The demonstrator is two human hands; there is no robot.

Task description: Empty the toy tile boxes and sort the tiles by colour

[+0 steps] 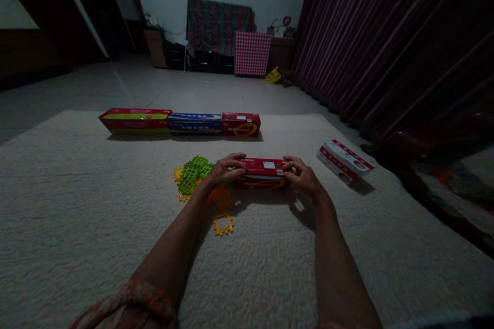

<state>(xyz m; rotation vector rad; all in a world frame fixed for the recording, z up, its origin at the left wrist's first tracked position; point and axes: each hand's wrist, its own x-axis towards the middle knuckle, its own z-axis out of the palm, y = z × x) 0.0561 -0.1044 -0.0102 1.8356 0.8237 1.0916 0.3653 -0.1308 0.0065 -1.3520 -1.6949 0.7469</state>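
Note:
A red carton (264,175) with a white label on top is gripped at its two ends. My left hand (228,169) closes on its left end, and my right hand (303,175) on its right end. I cannot tell whether the carton touches the pale mat or is slightly raised. Just left of my left hand lies a pile of green lattice building pieces (191,175) with yellow ones under it. Below them are an orange piece (221,198) and a single yellow square frame piece (223,224). My left hand and forearm hide part of this pile.
Across the mat (96,190) stands an end-to-end row: a red-and-green box (137,122), a blue box (195,124) and another red carton (241,124). A white-and-red box (343,159) lies angled at the right. Beyond are a low cabinet (175,56) and purple curtains (347,25).

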